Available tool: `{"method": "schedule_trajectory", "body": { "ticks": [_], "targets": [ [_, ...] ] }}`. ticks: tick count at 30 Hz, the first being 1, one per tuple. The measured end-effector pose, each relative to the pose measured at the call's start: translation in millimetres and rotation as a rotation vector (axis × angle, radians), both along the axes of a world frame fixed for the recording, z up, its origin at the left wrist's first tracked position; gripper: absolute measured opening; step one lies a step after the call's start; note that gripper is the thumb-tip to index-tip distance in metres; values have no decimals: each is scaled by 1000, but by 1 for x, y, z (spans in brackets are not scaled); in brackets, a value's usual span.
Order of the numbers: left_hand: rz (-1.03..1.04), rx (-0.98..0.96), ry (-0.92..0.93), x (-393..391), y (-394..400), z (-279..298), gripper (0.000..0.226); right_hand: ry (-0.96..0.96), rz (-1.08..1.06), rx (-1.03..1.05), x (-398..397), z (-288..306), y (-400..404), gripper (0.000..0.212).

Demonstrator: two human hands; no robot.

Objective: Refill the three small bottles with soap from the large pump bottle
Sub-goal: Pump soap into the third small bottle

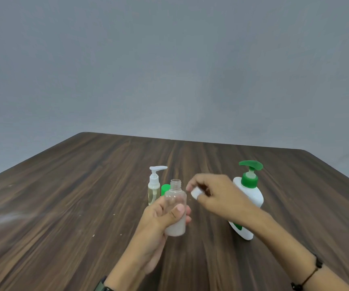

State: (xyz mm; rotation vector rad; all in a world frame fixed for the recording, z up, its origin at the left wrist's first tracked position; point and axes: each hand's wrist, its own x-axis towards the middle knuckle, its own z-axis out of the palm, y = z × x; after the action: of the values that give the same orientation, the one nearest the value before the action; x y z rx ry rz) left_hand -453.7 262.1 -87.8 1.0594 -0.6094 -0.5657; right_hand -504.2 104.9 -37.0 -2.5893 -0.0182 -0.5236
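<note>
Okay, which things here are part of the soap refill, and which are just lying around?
Job:
- clear bottle, open, in left hand
- white cap, in right hand
- large pump bottle
- small pump bottle
- green-capped bottle, mostly hidden

Lying about:
- nothing loose on the table; only a watch and a bracelet on the wrists

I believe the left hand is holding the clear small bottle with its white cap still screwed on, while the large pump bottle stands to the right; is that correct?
Not quite: the head view shows the clear small bottle in the left hand with its threaded neck open. The white cap is off, pinched in the right hand. The large pump bottle does stand to the right.
</note>
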Motion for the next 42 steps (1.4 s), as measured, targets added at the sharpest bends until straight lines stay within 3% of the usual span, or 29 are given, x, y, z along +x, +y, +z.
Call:
{"method": "schedule_trajectory", "body": {
  "ticks": [6, 11, 14, 16, 18, 21, 23, 26, 30, 33, 42],
  "targets": [
    [19, 14, -61, 0, -1, 0, 33, 188, -65, -234, 7, -62, -8, 18],
    [18, 41, -135, -1, -9, 1, 62, 160, -5, -296, 4, -79, -9, 8],
    [-18, 69, -176, 0, -16, 3, 49, 150, 12, -285, -7, -81, -8, 8],
    [-46, 87, -198, 1, -20, 5, 47, 79, -4, -270, -22, -71, -7, 20],
    [-35, 101, -239, 2, -26, 9, 44, -63, -52, -156, -46, -43, -3, 30],
    [32, 160, -360, 4, -41, 14, 40, -479, -252, 47, -79, 10, -12, 18],
    [84, 215, -440, 6, -54, 15, 42, -639, -402, 180, -83, 35, -29, 18],
    [127, 286, -534, 7, -70, 14, 42, -547, -503, 367, -58, 39, -61, 26],
    [181, 311, -578, 5, -81, 15, 42, -322, -409, 740, -29, 22, -70, 34],
    [203, 300, -605, 5, -84, 19, 39, -275, -335, 895, -25, 14, -62, 27],
    [186, 264, -659, 12, -92, 22, 58, -404, -350, 991, -21, 4, -54, 24]
  ]
}}
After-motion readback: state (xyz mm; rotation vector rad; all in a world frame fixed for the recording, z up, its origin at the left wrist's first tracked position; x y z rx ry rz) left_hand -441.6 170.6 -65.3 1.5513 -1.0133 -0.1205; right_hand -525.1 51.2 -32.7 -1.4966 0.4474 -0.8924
